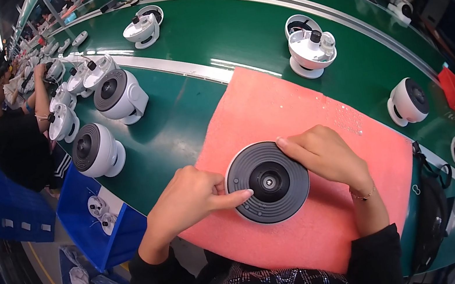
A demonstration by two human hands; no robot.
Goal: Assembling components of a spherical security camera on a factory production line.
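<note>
In front of me, over a pink foam mat (235, 114), is a round white device with a dark grey ringed face (270, 213). Its face points up at me, with a black recess and a small shiny hub in the middle. My left hand (186, 198) is closed at its left edge, fingers curled and thumb lying across the rings toward the recess. At the upper right rim, my right hand (327, 156) grips the device, its thumb on top and its other fingers mostly hidden behind. The underside of the device is out of sight.
Two similar devices (98, 149) stand to the left, near several opened white shells (64, 120). A blue bin (81, 205) with white parts sits lower left, by a seated co-worker (13, 127). More units line the green conveyor (222, 31). A black bag (429, 212) lies right.
</note>
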